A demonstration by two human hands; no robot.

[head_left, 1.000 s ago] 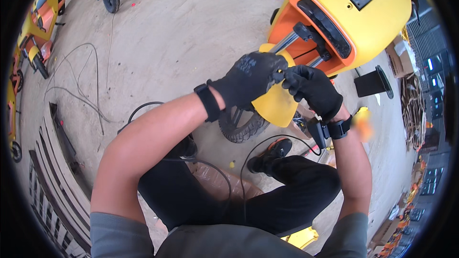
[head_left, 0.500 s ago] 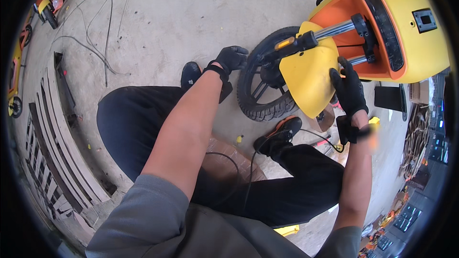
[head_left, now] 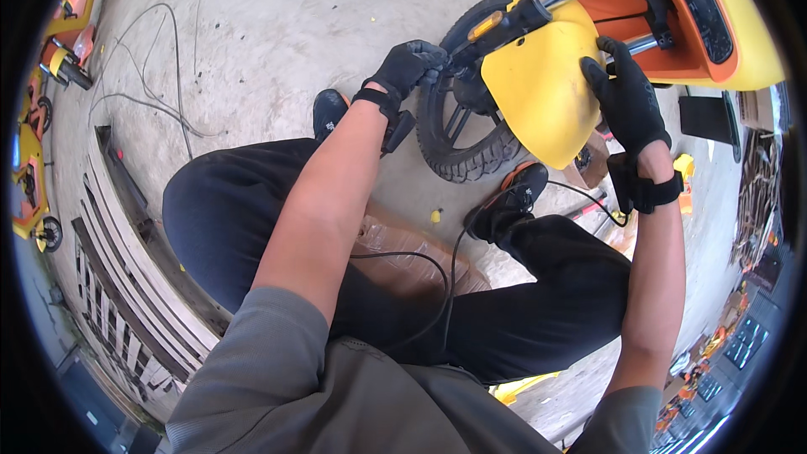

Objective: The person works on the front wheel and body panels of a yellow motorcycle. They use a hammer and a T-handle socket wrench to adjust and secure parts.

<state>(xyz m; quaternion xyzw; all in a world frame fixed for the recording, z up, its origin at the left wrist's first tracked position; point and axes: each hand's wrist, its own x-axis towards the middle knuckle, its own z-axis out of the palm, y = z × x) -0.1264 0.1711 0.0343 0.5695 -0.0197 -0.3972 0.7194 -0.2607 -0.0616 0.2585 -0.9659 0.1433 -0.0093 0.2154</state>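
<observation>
Left hand (head_left: 409, 67) seemingly gripping fork leg (head_left: 504, 23); right hand (head_left: 626, 97) flat on yellow fender (head_left: 538, 92); dusty concrete floor (head_left: 277, 25).

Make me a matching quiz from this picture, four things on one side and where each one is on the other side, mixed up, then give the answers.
Things:
1. left hand
2. right hand
3. yellow mudguard
4. flat cardboard

Places:
A. on the concrete floor between the person's legs
B. over the black tyre
C. at the left fork leg's lower end, beside the wheel
D. flat against the mudguard's right edge

Pairs: 1-C, 2-D, 3-B, 4-A
</observation>
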